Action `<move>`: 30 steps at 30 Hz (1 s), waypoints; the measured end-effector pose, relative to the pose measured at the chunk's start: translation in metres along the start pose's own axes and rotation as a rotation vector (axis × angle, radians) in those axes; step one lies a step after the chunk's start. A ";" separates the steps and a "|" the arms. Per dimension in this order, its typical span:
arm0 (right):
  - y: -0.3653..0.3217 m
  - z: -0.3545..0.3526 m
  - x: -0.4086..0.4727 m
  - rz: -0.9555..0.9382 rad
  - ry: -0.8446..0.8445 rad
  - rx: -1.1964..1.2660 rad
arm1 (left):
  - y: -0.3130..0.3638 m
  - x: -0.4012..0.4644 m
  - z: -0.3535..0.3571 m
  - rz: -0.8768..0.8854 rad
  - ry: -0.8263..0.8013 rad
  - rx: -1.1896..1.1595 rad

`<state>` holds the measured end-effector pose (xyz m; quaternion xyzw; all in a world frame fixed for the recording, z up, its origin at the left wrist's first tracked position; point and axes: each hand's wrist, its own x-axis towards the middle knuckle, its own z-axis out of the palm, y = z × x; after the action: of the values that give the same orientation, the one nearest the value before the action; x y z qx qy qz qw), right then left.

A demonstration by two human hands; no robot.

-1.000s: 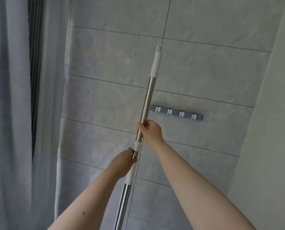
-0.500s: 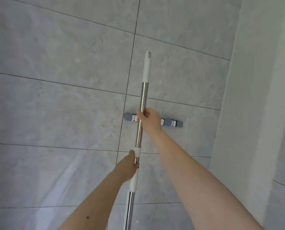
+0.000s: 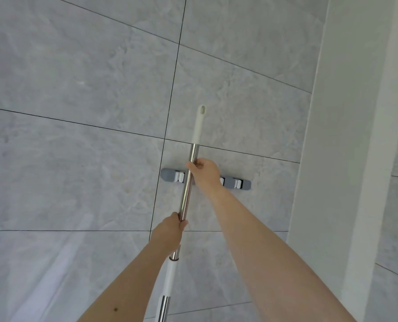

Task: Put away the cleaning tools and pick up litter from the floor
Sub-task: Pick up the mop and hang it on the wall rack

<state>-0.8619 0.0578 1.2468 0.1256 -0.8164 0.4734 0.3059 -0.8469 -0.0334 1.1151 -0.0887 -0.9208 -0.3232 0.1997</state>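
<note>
head view: pole (image 3: 188, 182) now across wall rack (image 3: 168, 175)

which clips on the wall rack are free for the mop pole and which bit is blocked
On the grey wall rack, the leftmost clip and the rightmost clip show bare. The middle is crowded: the mop pole crosses it and the right hand covers the clips there. The left hand grips the pole lower, below the rack.

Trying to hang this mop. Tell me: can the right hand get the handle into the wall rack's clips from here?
Probably yes. The right hand grips the handle directly in front of the rack, nothing visible between them.
</note>
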 end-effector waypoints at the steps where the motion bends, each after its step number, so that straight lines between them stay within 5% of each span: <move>1: 0.000 0.001 0.003 -0.002 0.008 -0.001 | -0.003 0.003 0.001 -0.009 0.000 0.011; 12: 0.014 0.026 0.053 0.010 0.020 -0.027 | -0.025 0.060 0.014 -0.122 0.010 0.073; 20: 0.017 0.028 0.067 -0.027 -0.034 -0.037 | -0.035 0.081 0.009 -0.049 -0.105 0.336; 30: 0.024 0.043 0.068 -0.013 0.050 -0.163 | -0.038 0.087 0.027 -0.159 0.034 0.162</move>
<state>-0.9436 0.0399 1.2562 0.0937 -0.8435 0.4064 0.3385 -0.9449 -0.0426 1.1112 0.0066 -0.9445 -0.2640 0.1956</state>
